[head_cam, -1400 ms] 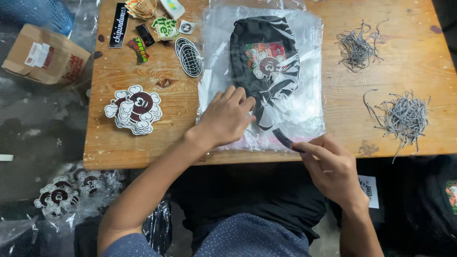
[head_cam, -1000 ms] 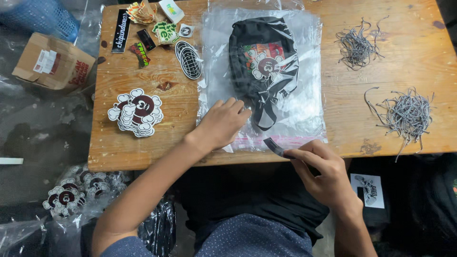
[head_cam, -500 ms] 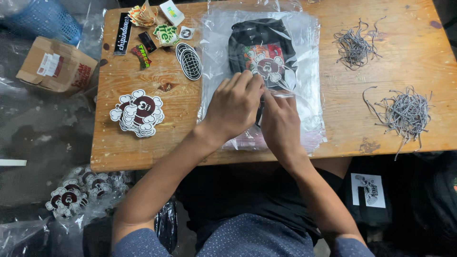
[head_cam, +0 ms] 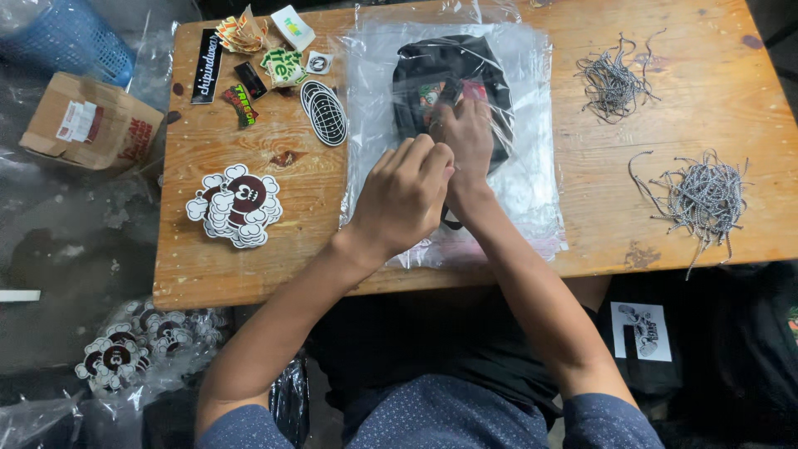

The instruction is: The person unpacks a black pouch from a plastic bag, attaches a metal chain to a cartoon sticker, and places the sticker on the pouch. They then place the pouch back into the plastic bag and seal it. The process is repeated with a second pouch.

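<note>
A black fabric pouch [head_cam: 482, 62] with a colourful printed tag lies inside a clear plastic bag [head_cam: 532, 191] on the wooden table [head_cam: 598, 241]. My right hand [head_cam: 465, 137] reaches up over the bag, with bent fingers gripping the pouch near its tag. My left hand [head_cam: 407, 195] sits just left of it, with its fingers curled on the plastic at the bag's lower part. A black strap end [head_cam: 449, 223] shows under my right wrist.
A stack of flower-shaped stickers [head_cam: 237, 204] lies left of the bag, with oval black stickers [head_cam: 322, 112] and other stickers behind it. Two bundles of grey cords [head_cam: 702, 191] lie at the right. A cardboard box [head_cam: 87, 125] and bagged stickers [head_cam: 125, 349] are on the floor at the left.
My right hand left the table's front edge, where it held the black strap, and moved up onto the pouch. My left hand shifted slightly up the bag beside it.
</note>
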